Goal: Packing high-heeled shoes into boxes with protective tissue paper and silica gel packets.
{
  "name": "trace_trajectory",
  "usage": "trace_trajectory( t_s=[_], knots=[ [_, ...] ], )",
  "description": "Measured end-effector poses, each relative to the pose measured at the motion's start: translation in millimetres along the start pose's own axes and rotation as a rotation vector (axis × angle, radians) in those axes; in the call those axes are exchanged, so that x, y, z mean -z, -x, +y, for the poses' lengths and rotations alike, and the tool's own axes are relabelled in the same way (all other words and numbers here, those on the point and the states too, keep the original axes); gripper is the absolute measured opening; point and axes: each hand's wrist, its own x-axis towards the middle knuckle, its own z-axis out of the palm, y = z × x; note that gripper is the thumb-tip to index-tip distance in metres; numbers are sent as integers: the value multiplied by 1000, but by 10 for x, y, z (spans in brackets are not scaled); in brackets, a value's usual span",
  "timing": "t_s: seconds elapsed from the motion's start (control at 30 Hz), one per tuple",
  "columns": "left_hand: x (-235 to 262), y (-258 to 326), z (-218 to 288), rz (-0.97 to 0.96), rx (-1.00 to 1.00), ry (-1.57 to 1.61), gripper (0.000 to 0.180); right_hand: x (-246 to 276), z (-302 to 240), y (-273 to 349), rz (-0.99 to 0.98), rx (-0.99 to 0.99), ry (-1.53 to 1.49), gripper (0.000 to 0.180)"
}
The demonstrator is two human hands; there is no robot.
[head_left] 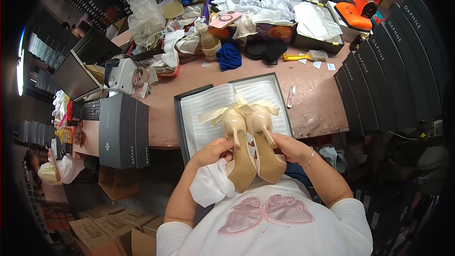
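Note:
Two beige high-heeled shoes, a left-hand one (234,122) and a right-hand one (260,122), are held side by side in front of my chest, soles up toward me. Cream ribbon bows (215,114) hang at their heel ends. My left hand (214,150) is closed on the left-hand shoe, with crumpled white tissue (211,185) below it. My right hand (290,148) grips the right-hand shoe near its heel. Beyond the shoes lies an open dark shoebox (178,114) lined with white padded sheet (199,102). The fingertips are partly hidden behind the shoes.
Stacked dark shoeboxes rise at the right (362,90) and stand at the left table edge (116,128). Small snips (291,96), a yellow brush (303,57), a blue cloth (229,57) and a bottle (208,42) lie beyond the box. An orange tape dispenser (355,14) sits at the back right.

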Motion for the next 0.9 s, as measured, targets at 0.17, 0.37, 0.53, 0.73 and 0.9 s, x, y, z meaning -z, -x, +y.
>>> trace_trajectory(
  t_s=[0.17,0.37,0.53,0.73,0.9],
  knots=[
    [-6,23,-12,-20,-1,-9,40,-24,-24,41,-52,4,14,51],
    [-146,95,68,13,-57,-228,39,-68,-29,208,-104,155,233,47],
    [-360,120,193,43,-83,-387,40,-61,-62,405,-68,248,394,48],
    [-640,-7,359,32,-72,-515,41,30,-9,644,28,412,387,45],
    [-1015,-460,730,26,-83,-619,42,313,-111,931,237,649,451,43]
  ],
)
